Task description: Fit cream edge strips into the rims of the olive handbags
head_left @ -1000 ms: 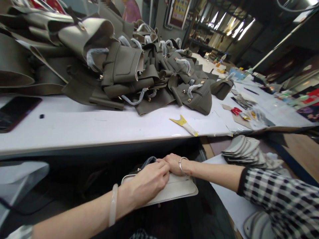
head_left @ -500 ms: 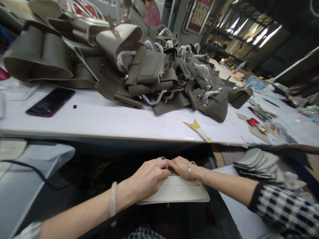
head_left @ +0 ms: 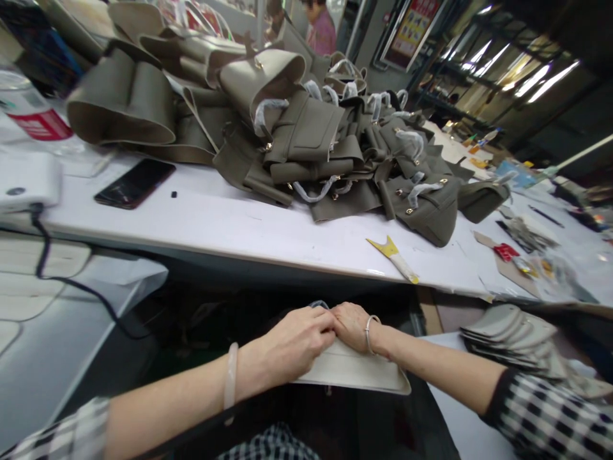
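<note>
Over my lap, a pale cream leather bag panel (head_left: 364,372) lies with its stitched lower edge and one rounded corner towards me. My left hand (head_left: 297,342) is closed at its upper left, fingers curled in. Against it, my right hand (head_left: 352,327) bends over the upper edge of the panel, its fingertips meeting the left hand's. A greyish, plastic-wrapped loop (head_left: 318,304), like a bag handle, peeks out just beyond the knuckles. The fingers hide exactly what is pinched between them.
Grey-brown leather bags (head_left: 306,128) are heaped on the white table (head_left: 239,223). A phone (head_left: 135,183) and a yellow-tipped tool (head_left: 393,257) lie near its front edge. Stacked pale leather pieces (head_left: 510,332) stand to the right. A black cable (head_left: 90,291) hangs at left.
The view has swung left, so the table items appear further right and a bottle and white device show at left. My hands stay together on the panel, which my left hand covers more.
</note>
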